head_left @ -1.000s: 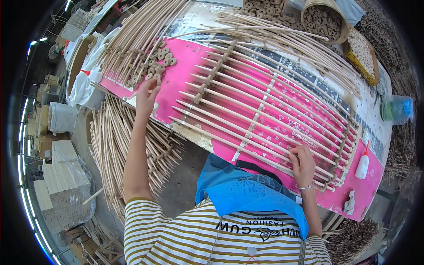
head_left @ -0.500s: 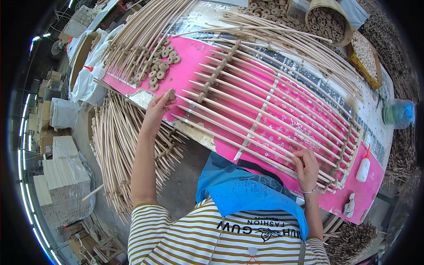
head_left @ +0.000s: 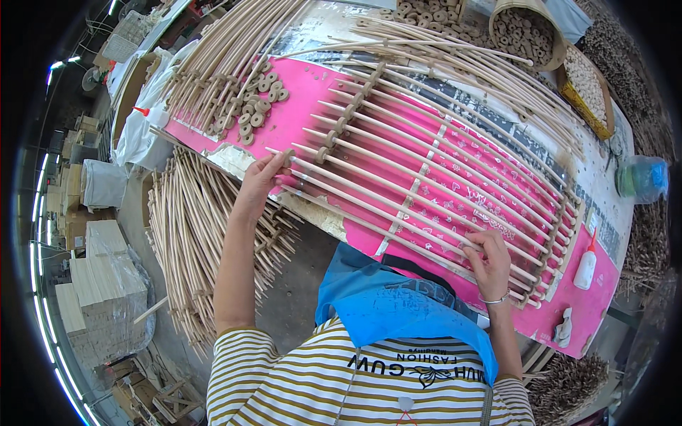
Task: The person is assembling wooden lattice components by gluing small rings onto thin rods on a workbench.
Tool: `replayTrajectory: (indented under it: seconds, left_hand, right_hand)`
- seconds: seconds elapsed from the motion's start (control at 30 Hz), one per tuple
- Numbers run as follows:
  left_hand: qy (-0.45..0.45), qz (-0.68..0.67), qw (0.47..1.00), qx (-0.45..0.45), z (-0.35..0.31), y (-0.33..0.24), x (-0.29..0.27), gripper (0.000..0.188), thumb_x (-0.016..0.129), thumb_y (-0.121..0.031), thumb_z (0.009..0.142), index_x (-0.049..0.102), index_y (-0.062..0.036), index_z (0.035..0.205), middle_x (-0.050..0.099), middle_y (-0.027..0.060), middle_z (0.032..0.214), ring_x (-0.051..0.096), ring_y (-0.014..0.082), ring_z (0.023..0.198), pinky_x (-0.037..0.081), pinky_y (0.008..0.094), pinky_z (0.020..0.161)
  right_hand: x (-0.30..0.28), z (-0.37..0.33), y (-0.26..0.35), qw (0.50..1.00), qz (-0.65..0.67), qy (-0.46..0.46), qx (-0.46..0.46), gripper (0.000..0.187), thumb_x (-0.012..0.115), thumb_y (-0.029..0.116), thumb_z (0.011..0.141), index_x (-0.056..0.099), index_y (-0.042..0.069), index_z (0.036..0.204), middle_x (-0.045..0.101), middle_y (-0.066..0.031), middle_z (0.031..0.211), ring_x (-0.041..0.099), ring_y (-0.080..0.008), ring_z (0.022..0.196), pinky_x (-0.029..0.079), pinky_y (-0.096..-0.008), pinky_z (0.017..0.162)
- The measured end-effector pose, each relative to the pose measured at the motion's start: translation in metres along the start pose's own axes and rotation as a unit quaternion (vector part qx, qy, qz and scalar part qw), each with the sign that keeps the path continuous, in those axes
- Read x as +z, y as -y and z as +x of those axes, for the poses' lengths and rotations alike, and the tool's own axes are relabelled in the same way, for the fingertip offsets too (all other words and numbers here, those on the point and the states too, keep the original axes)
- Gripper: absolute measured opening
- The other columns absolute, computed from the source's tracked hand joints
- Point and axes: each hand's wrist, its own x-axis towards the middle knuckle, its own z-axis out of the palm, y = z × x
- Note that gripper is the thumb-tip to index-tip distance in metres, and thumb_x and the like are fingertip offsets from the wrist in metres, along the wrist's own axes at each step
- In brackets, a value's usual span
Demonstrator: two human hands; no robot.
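Note:
My left hand (head_left: 260,186) pinches a small brown ring (head_left: 288,158) at the left end of a slender pale rod (head_left: 355,193). The rod's tip pokes out past the ring, so the ring sits around it. Farther along the same row of rods, my right hand (head_left: 489,264) has thumb and fingers closed about a rod; the fingers partly hide which one. The rods lie side by side over the pink table top (head_left: 312,89). Brown rings (head_left: 321,155) sit on several rods near their left ends, and another ring row (head_left: 550,245) crosses their right ends.
Loose rings (head_left: 257,110) and a rod bundle (head_left: 213,64) lie at the far left. A basket of rings (head_left: 526,35) and a yellow box of small pale pieces (head_left: 586,89) stand at the far right. A white glue bottle (head_left: 585,270) lies right; more rods (head_left: 199,227) stand beside the table.
My left hand has brought the ring slightly right and down onto the rod's tip. My right hand has shifted a little left, its fingers somewhat more spread.

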Motion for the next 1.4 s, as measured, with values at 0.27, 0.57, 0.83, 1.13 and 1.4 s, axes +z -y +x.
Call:
replayTrajectory:
  seconds: [0.27, 0.57, 0.83, 1.13, 1.4]
  left_hand:
    - [0.017, 0.037, 0.999, -0.003, 0.0, 0.007, 0.03, 0.038, 0.07, -0.039, 0.104, 0.074, -0.0064, 0.121, 0.072, -0.0028, 0.097, 0.065, 0.006, 0.083, 0.048, 0.0218, 0.073]
    - [-0.01, 0.033, 0.999, -0.02, 0.006, 0.008, 0.001, 0.033, 0.066, -0.028, 0.108, 0.072, -0.0018, 0.127, 0.067, -0.0029, 0.092, 0.056, 0.0036, 0.074, 0.04, 0.0205, 0.063]
    - [0.029, 0.035, 0.999, -0.025, 0.015, 0.01, 0.007, 0.03, 0.068, -0.032, 0.107, 0.074, -0.0048, 0.119, 0.069, -0.0042, 0.085, 0.056, 0.0026, 0.071, 0.037, 0.0187, 0.059]
    - [-0.009, 0.499, 0.79, 0.356, 0.001, -0.007, 0.035, 0.049, 0.08, -0.01, 0.085, 0.069, -0.0095, 0.133, 0.068, 0.0131, 0.116, 0.064, 0.0312, 0.109, 0.049, 0.0436, 0.098]
    - [-0.031, 0.57, 0.731, 0.374, -0.013, -0.011, 0.041, 0.042, 0.082, -0.018, 0.081, 0.075, -0.0209, 0.121, 0.065, 0.002, 0.106, 0.064, 0.0275, 0.102, 0.049, 0.0425, 0.088]
  right_hand:
    - [0.003, -0.013, -0.013, 0.994, -0.103, -0.032, 0.019, 0.009, 0.075, 0.013, 0.092, 0.073, 0.005, 0.095, 0.067, -0.0108, 0.09, 0.066, -0.03, 0.085, 0.05, -0.0428, 0.075]
    - [0.022, -0.013, -0.023, 0.996, -0.071, -0.055, 0.028, 0.016, 0.076, 0.022, 0.09, 0.07, 0.01, 0.099, 0.068, -0.0084, 0.094, 0.065, -0.0307, 0.09, 0.051, -0.044, 0.08]
    - [0.019, -0.019, -0.036, 0.991, -0.106, -0.086, 0.012, 0.015, 0.073, 0.025, 0.092, 0.069, 0.011, 0.095, 0.064, -0.0067, 0.093, 0.062, -0.0283, 0.09, 0.049, -0.0434, 0.082]
    - [0.014, -0.023, -0.034, 0.992, -0.103, -0.064, 0.026, 0.011, 0.075, 0.019, 0.092, 0.076, 0.008, 0.095, 0.07, -0.0086, 0.092, 0.065, -0.0299, 0.09, 0.049, -0.0426, 0.082]
    - [0.019, -0.016, -0.027, 0.995, -0.077, -0.053, 0.017, 0.01, 0.076, 0.014, 0.091, 0.074, 0.005, 0.096, 0.067, -0.01, 0.09, 0.062, -0.0299, 0.087, 0.047, -0.0413, 0.079]
